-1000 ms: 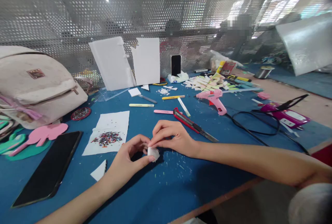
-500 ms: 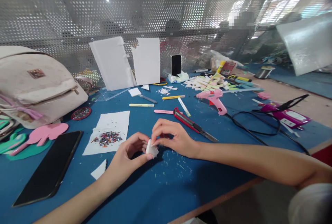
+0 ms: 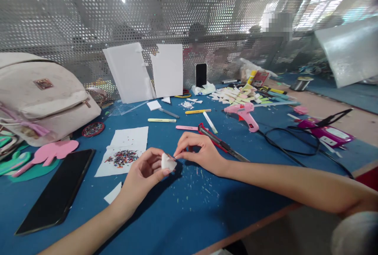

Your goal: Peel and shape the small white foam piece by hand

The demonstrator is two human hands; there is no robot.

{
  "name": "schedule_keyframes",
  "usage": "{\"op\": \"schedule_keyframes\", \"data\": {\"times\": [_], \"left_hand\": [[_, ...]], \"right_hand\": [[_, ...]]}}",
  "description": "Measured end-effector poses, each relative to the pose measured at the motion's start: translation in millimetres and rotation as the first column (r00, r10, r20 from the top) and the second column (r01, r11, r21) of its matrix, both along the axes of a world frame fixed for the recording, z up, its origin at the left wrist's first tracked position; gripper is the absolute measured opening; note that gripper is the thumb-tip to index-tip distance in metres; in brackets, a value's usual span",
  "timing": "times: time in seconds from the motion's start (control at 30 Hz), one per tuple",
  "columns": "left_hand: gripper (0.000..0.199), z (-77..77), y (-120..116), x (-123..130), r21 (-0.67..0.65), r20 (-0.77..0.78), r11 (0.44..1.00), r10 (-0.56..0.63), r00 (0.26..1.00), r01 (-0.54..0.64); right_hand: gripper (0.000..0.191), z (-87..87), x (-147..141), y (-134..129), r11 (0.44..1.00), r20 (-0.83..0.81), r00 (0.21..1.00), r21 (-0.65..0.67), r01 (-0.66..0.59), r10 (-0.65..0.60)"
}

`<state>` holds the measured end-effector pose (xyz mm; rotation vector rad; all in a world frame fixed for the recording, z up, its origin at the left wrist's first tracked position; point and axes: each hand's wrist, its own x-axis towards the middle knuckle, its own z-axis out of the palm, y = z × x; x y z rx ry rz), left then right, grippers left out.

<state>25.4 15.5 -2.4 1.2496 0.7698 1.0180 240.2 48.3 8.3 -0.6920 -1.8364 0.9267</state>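
Observation:
My left hand pinches a small white piece, which looks like foam, between thumb and fingers. Just right of it, my right hand has thumb and forefinger pressed together at the piece's edge; whatever they hold is too small to make out. Under the hands, tiny pale shavings lie scattered on the blue table. A white sheet bearing a pile of small coloured bits lies left of my left hand. Behind my right hand is a red box cutter with its blade out.
A dark tablet or large phone and a pale backpack take up the left. Several highlighters lie ahead. At right are a pink glue gun, its black cord and a heap of foam pieces.
My right hand has drawn slightly away to the right from the white piece. My left hand has shifted a little left and turned the piece, showing more of its face.

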Motion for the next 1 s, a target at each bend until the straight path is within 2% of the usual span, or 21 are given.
{"op": "schedule_keyframes", "data": {"times": [0.33,0.67,0.8,1.0], "left_hand": [[0.028,2.2,0.2,1.1,-0.014,0.008,1.000,0.001,1.000,-0.001],[0.026,1.3,0.5,1.5,0.008,0.026,1.000,0.007,1.000,-0.007],[0.027,-1.0,0.4,1.0,0.018,0.022,1.000,0.001,1.000,-0.001],[0.030,-4.0,-1.0,2.4,0.002,0.027,1.000,0.014,1.000,-0.015]], "right_hand": [[0.010,1.3,-7.0,-5.8,0.988,0.031,0.999,-0.150,0.039,-0.035],[0.009,-1.5,-8.1,-6.3,0.974,0.041,0.998,-0.220,0.048,-0.040],[0.009,1.1,-9.6,-6.2,0.978,0.096,0.994,-0.194,0.079,-0.061],[0.008,0.3,-10.4,-5.7,0.997,0.177,0.983,-0.057,0.061,-0.050]]}}
